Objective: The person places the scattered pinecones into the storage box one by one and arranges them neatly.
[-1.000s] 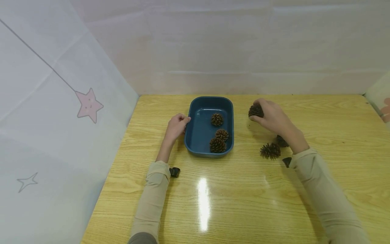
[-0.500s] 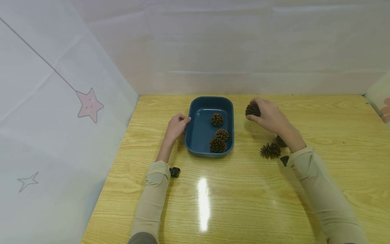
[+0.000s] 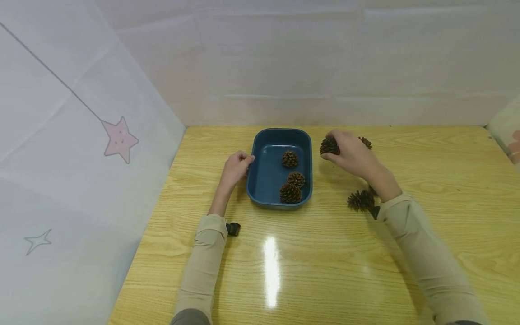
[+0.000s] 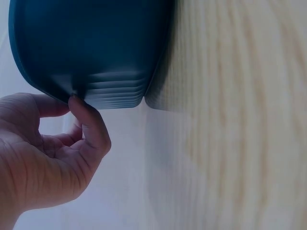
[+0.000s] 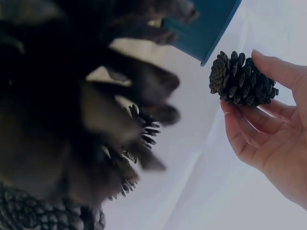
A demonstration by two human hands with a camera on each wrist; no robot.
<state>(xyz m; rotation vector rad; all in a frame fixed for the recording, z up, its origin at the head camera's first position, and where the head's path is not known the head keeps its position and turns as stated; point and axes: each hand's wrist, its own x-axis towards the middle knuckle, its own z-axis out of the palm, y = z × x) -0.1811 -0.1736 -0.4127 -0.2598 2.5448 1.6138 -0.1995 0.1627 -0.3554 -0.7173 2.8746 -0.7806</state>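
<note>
Between thumb and fingers my right hand (image 3: pixel 355 155) holds a brown pine cone (image 3: pixel 329 146), a short way right of a dark blue rectangular tub (image 3: pixel 264 180). The right wrist view shows the thumb on one side of this pine cone (image 5: pixel 242 80) and the fingers under it. My left hand (image 3: pixel 234 169) pinches the tub's left rim; in the left wrist view thumb and fingers meet at the edge of the tub (image 4: pixel 96 48). Inside the tub lie three pine cones, one (image 3: pixel 290 159) near the middle, a small one (image 3: pixel 296 179) and a larger one (image 3: pixel 290 193) near the front right corner.
On the wooden table (image 3: pixel 317 262), a spiky pine cone (image 3: pixel 360 200) lies below my right hand, with another partly hidden by the wrist. One more pine cone (image 3: pixel 365 142) shows behind the hand. A white sheet wall (image 3: pixel 284 67) stands behind the table.
My right hand has moved left toward the tub with the pine cone in its fingers. A pine cone behind it has come into view. The left hand and the tub stay in place.
</note>
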